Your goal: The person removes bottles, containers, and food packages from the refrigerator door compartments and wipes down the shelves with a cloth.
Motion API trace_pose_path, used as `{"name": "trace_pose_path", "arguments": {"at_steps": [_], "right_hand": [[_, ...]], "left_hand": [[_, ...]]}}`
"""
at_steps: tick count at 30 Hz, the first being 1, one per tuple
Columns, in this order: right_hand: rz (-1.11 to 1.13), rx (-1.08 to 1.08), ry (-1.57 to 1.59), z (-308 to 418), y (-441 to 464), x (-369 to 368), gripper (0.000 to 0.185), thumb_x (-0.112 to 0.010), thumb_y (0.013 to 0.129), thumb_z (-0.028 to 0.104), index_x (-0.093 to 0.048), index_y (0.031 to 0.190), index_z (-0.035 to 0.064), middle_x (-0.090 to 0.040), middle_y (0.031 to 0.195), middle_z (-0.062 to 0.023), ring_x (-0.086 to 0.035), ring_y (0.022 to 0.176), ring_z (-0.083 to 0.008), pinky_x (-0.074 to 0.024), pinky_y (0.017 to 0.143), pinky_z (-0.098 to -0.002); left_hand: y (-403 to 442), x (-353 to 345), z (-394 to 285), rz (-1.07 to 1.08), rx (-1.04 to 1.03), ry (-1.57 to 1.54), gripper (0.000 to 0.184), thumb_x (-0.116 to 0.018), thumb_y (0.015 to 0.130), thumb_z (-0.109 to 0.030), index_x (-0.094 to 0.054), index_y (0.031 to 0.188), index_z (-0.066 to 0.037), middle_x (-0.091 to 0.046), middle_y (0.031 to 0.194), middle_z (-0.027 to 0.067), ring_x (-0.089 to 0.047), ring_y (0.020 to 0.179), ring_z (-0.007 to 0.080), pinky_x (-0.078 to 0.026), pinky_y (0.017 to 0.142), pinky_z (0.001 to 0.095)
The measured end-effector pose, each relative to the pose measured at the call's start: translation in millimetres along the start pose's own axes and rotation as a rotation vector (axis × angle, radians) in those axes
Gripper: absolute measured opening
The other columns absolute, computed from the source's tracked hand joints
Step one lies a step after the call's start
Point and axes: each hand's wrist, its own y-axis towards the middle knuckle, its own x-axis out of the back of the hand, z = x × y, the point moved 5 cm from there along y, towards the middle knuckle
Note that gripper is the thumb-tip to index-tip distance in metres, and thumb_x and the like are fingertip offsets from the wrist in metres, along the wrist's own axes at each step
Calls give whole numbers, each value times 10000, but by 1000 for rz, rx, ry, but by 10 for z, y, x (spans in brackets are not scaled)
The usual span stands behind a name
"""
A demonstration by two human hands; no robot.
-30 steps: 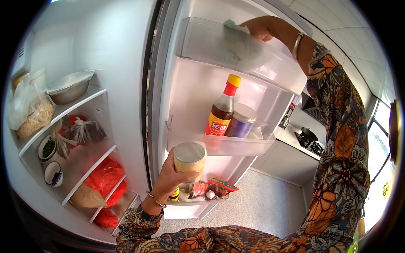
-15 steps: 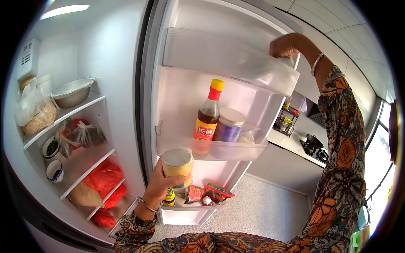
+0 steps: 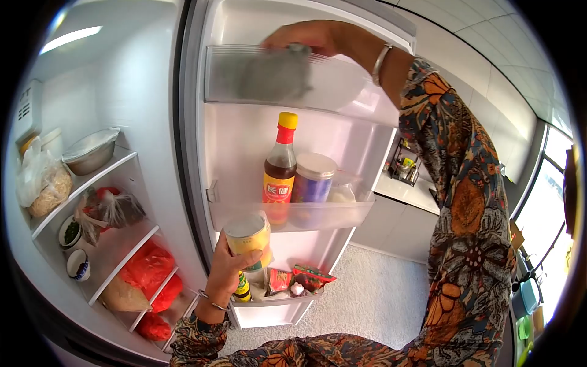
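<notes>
My left hand (image 3: 227, 268) is wrapped round a yellow and white canister (image 3: 247, 237), upright in front of the door between the middle and bottom shelves. High on the door, my right hand (image 3: 309, 37) reaches over the rim of the clear top door shelf (image 3: 361, 85). It grips a grey cloth (image 3: 275, 74), which shows blurred through the plastic; some fingers are hidden. Below, the middle door shelf (image 3: 342, 215) bears a yellow-capped sauce bottle (image 3: 278, 189), a white-lidded jar (image 3: 314, 183) and a pale plastic bag (image 3: 342, 192).
The bottom door shelf (image 3: 275, 300) carries small packets and a yellow-labelled bottle (image 3: 242, 287). Left, the fridge interior holds a covered metal bowl (image 3: 92, 153), a knotted bag of food (image 3: 49, 196), small bowls and red bags (image 3: 147, 269). Behind the door stands a kitchen counter (image 3: 403, 194).
My right hand has moved left along the top door shelf, from its right end toward the left, with the cloth now showing. My left hand still holds the canister. The view has shifted slightly.
</notes>
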Motion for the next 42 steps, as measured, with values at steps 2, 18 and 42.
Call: {"name": "trace_pose_path", "arguments": {"at_steps": [2, 18, 42], "right_hand": [[-44, -28, -233, -359, -21, 280, 388, -623, 831, 223, -606, 1199, 100, -576, 1169, -17, -508, 1111, -128, -403, 945, -259], [-361, 63, -291, -1231, -841, 1446, 159, -574, 858, 208, -641, 891, 67, -578, 789, 7, -516, 586, -121, -460, 532, -278], [-500, 336, -1523, -488, -563, 655, 535, -606, 807, 120, -428, 1293, 259, -608, 801, -103, -622, 622, -294, -521, 544, -387]], "left_hand": [[23, 8, 24, -10, -6, 11, 711, -812, 661, -138, -428, 1250, -29, -577, 1133, 85, -588, 1031, 192, -481, 906, 333], [66, -27, 52, -26, -6, -15, 733, -826, 647, -163, -432, 1254, -40, -574, 1133, 76, -576, 1045, 192, -473, 914, 335], [-75, 125, 180, -10, 68, -71, 679, -791, 680, -91, -423, 1249, -39, -582, 1117, 86, -610, 1004, 199, -512, 875, 342]]}}
